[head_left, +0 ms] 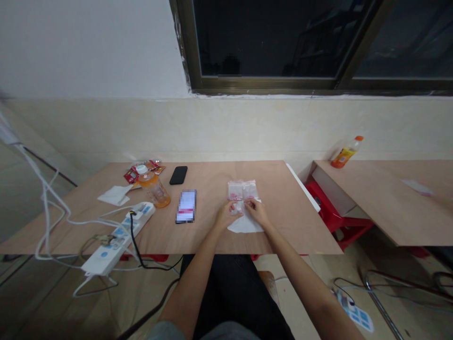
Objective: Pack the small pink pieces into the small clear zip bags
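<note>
Small clear zip bags (242,190) with pink-red print lie side by side in front of me on the table. Just below them a white sheet (247,225), which looks like tissue or paper, lies flat. My left hand (227,215) is curled at the left edge of the sheet, its thumb and fingers pinching at what looks like a clear plastic bag. From the right, my right hand (258,211) closes its fingertips on the other side of this bag. The fingertips partly cover the bag, so its contents cannot be made out.
Left of my hands lie a lit phone (186,206) and a black phone (179,175). Farther left are an orange drink bottle (154,187), red packets (131,175), tissue (115,194) and a power strip (102,255) with cables. Another table (385,189) holds an orange-capped bottle (345,155).
</note>
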Tool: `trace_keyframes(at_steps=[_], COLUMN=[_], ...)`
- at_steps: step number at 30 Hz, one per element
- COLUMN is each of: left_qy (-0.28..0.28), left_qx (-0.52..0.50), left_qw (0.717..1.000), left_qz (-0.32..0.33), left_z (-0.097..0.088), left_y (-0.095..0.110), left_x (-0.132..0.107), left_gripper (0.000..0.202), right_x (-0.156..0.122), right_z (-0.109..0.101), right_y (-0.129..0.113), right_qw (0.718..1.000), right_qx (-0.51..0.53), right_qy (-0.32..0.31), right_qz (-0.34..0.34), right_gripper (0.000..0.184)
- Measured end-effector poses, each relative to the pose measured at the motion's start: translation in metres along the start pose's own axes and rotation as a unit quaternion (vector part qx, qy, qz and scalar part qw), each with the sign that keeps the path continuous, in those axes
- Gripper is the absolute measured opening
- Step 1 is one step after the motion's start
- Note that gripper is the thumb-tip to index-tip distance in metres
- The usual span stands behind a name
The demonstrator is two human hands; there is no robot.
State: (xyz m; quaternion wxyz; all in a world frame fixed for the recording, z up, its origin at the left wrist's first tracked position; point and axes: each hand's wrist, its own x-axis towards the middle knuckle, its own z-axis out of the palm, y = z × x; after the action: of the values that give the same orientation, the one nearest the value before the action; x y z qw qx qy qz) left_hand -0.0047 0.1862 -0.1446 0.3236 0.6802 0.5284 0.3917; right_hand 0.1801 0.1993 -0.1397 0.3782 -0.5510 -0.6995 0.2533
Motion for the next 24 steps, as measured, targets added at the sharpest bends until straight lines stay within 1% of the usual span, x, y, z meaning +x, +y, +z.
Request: trace_keyframes(at_steps=[4, 7, 11, 18, 24], left_qy=[-0.001, -0.004, 0.004, 0.007, 0.009], left_qx=[0.016, 0.016, 0.009, 0.002, 0.0], left_qw=[1.0, 1.0, 1.0, 1.0, 1.0], left_qz=[-0.011, -0.007, -0.007, -0.01, -0.013], left_z=[-0.0004, -0.0002, 0.001, 0.0023, 0.0016], left_y=[0.0009, -0.0003, -0.0025, -0.0042, -0.0018], left_x=[0.0005, 0.0007, 0.0007, 0.0008, 0.0002], left_gripper=[0.054, 0.053, 0.051, 0.05, 0.048], right_x=[-0.0049, -0.0077, -0.0083, -0.0076, -0.0063], right_z=[-0.0091, -0.0108, -0.0099, -0.0095, -0.0092], right_y=[0.0032, 0.0027, -0.0006, -0.0002, 0.0012], right_qw=[0.997, 0.993, 0.988, 0.986, 0.986], right_qx=[-0.049, -0.095, -0.139, -0.152, -0.154], right_qy=[0.034, 0.049, 0.038, 0.031, 0.027], right_qz=[0.047, 0.053, 0.051, 0.058, 0.055], right_gripper=[0.03, 0.027, 0.023, 0.023, 0.025])
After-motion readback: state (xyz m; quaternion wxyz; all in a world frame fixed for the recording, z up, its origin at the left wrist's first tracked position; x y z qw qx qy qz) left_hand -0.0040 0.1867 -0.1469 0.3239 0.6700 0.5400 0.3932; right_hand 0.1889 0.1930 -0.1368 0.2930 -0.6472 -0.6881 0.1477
